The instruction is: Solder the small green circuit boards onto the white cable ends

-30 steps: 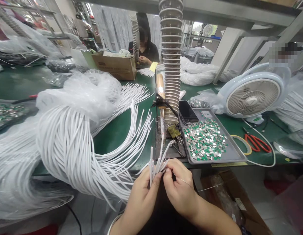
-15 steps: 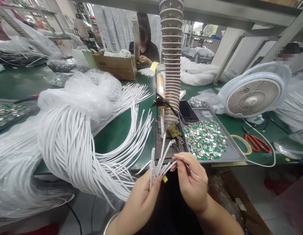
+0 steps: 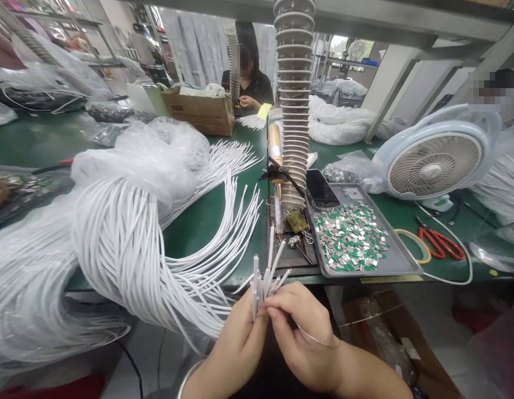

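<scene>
My left hand (image 3: 240,335) is closed round a bundle of white cables (image 3: 259,280), their cut ends pointing up and fanned apart. Right against it, the fingertips of my right hand (image 3: 304,327) are pinched together at the base of the cable ends. A thin solder wire (image 3: 365,320) runs through my right hand and trails off to the right; its tip is hidden. Just beyond the cable ends, a soldering iron (image 3: 275,147) with a wooden handle is clamped tip down over a dark tray, beside a yellowish sponge (image 3: 297,221).
A grey tray (image 3: 406,265) holds many small green-and-silver connector boards and a phone (image 3: 322,190). Farther right are yellow tape (image 3: 425,254), red-handled cutters (image 3: 442,244) and a fan (image 3: 435,160). Bundled white cables (image 3: 123,238) fill the left. A ribbed hose (image 3: 296,100) hangs ahead; a person sits opposite.
My right hand has moved left and down, from a single cable end at the right of the bundle to close against my left hand. The bundle has dropped slightly.
</scene>
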### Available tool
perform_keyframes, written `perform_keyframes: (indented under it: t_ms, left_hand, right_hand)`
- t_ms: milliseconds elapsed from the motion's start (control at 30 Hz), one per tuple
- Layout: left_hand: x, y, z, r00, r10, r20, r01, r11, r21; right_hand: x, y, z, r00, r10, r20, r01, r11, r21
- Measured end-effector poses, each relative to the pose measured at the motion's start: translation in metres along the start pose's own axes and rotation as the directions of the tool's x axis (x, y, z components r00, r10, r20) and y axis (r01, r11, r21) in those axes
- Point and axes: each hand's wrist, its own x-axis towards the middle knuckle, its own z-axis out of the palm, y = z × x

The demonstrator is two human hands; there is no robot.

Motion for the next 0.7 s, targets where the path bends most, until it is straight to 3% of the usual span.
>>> perform_keyframes:
  t_ms: [400, 700]
  left_hand:
    - [0.0005, -0.0005, 0.0035, 0.995, 0.079, 0.055, -0.086, 0.986, 0.143]
    - [0.0, -0.0057, 0.0024, 0.997, 0.047, 0.061, -0.052, 0.995, 0.085]
  right_hand:
    - [0.0033, -0.0002, 0.0041, 0.994, 0.1, -0.047, -0.1, 0.995, 0.005]
    - [0.0047, 0.0012, -0.0001, 0.983, 0.183, 0.021, -0.183, 0.983, 0.019]
